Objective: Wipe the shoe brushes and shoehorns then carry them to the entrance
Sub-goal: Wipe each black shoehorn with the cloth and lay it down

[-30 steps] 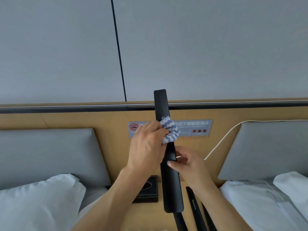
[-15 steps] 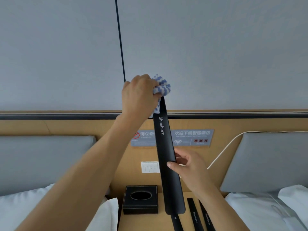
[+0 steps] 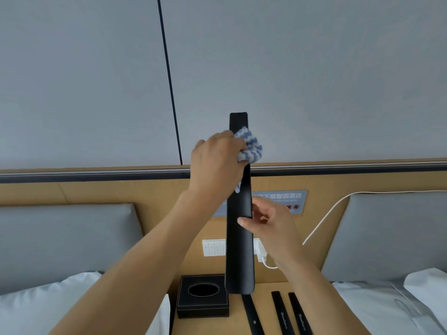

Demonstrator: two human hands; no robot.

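A long black shoehorn [image 3: 239, 250] stands upright in front of me, its wide end just above the nightstand. My right hand [image 3: 271, 226] pinches it at mid-length from the right. My left hand [image 3: 217, 163] grips a blue-and-white striped cloth [image 3: 250, 145] against the narrow upper part, a little below the top end. Three more black shoehorns [image 3: 283, 313] lie flat on the wooden nightstand [image 3: 212, 326] below, two of them printed "Shoehorn".
A black tissue box [image 3: 202, 296] sits on the nightstand to the left of the shoehorns. Behind are a wooden headboard with a switch panel [image 3: 214, 247], a plugged charger with white cable [image 3: 262, 256] and a sign. Beds with white pillows [image 3: 41, 308] flank both sides.
My left hand with the cloth slid up to the shoehorn's tip, then came back down a little, leaving the top end bare. The shoehorn now shows its plain side.
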